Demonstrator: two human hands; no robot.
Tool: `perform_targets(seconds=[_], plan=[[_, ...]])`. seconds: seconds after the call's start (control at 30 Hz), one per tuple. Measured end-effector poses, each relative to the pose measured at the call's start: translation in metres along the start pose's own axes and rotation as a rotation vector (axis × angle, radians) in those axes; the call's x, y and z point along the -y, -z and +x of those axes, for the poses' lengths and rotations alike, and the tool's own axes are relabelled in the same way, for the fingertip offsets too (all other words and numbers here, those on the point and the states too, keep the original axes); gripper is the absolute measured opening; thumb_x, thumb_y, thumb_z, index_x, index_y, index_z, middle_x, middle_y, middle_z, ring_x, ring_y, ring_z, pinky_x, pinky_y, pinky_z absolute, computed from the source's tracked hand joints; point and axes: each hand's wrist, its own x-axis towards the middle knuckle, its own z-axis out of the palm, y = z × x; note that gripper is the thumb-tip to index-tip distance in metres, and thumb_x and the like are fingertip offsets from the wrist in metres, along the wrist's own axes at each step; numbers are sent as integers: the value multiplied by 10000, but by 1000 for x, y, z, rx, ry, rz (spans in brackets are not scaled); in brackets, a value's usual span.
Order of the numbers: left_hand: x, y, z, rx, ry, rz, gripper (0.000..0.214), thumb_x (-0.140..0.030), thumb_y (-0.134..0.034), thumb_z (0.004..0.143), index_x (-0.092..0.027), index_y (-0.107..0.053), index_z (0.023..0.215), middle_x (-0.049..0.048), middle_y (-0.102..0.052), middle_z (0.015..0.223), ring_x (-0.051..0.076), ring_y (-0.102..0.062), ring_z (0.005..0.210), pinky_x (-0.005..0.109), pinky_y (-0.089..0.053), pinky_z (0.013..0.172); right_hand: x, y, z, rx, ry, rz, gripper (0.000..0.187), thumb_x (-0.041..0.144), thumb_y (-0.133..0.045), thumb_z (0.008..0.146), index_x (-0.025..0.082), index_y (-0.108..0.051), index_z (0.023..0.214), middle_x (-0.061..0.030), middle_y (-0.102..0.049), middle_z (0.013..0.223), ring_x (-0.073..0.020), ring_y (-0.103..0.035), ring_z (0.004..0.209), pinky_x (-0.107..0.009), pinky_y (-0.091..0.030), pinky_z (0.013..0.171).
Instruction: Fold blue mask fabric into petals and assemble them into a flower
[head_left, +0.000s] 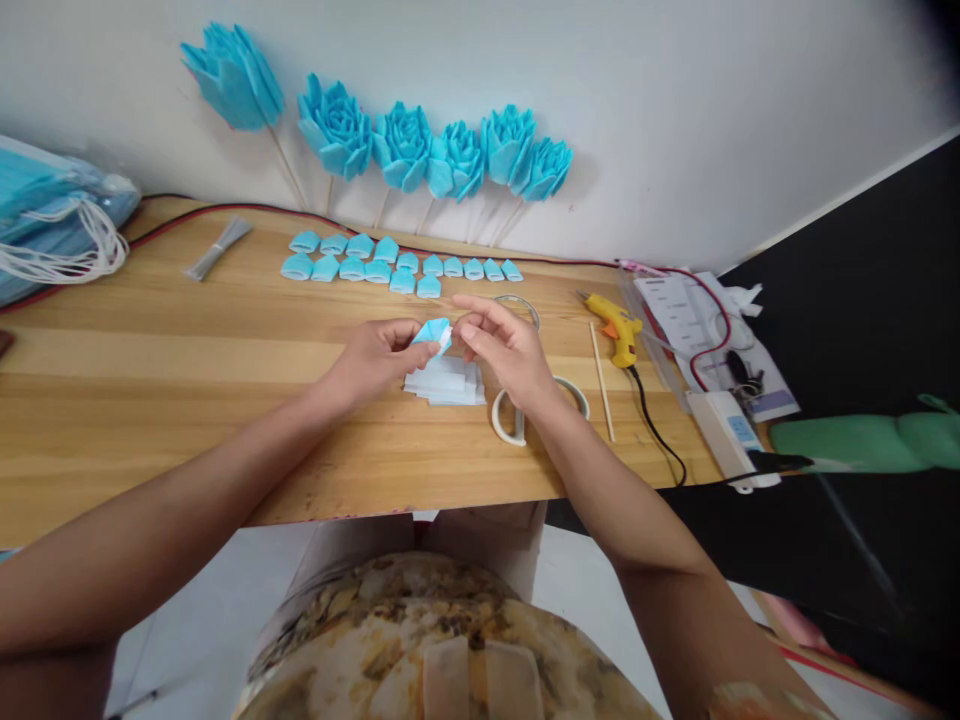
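My left hand point(375, 360) pinches a small folded blue petal point(429, 332) of soft, cloth-like sheet between thumb and fingers, above the wooden table. A small white patch shows at the petal's right edge. Close against that edge is my right hand point(504, 350), its thumb and some fingertips pressed together while the index finger stretches out. Whatever sits in that pinch is too small to make out. Below both hands lies a stack of pale cut sheets point(448, 382). Behind them, folded blue petals point(376, 270) lie in rows.
Several blue fabric flowers point(337, 130) on sticks lean on the wall. Right are pale rings point(508, 422), partly behind my wrist, a stick point(602, 385), a yellow glue gun point(616, 325) and a power strip point(726, 435). Left lie grey ties point(217, 250) and bagged blue sheets point(52, 215).
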Motion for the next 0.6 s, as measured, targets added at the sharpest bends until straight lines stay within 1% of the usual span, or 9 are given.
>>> perform_targets(seconds=[0.13, 0.27, 0.4, 0.5, 0.6], plan=[[3, -1, 0, 14, 4, 8, 326, -449, -665, 781, -184, -519, 657, -42, -472, 596, 93, -416, 546, 233, -306, 527, 0, 0, -1, -22, -30, 44, 404, 398, -645, 888, 227, -621, 1254, -17, -679, 922, -118, -605, 789, -247, -523, 641], [4, -2, -1, 27, -25, 35, 322, -448, -664, 796, -176, -541, 675, -37, -492, 613, 95, -433, 566, 231, -325, 542, 1, 0, -1, -22, -22, 63, 376, 341, -641, 874, 221, -635, 1230, -6, -668, 896, -109, -610, 779, -243, -517, 646], [3, -2, -1, 48, -49, 10, 320, -464, -670, 796, -177, -564, 702, -31, -510, 634, 100, -453, 585, 230, -348, 548, 4, -2, -3, -46, -21, 66, 346, 299, -637, 863, 216, -653, 1199, 4, -659, 866, -100, -593, 753, -236, -505, 632], [5, -2, -1, 17, -57, 24, 304, -436, -671, 797, -180, -549, 687, -27, -516, 632, 104, -462, 585, 236, -356, 549, 6, -3, -4, -39, -42, 59, 333, 307, -640, 865, 215, -665, 1184, 3, -657, 862, -100, -589, 749, -236, -508, 630], [7, -2, 0, -11, -50, 54, 296, -420, -664, 806, -183, -541, 677, -19, -530, 625, 115, -479, 589, 243, -367, 549, 8, -4, -6, -32, -63, 55, 332, 370, -603, 908, 219, -664, 1197, -10, -666, 881, -114, -607, 782, -244, -527, 641]])
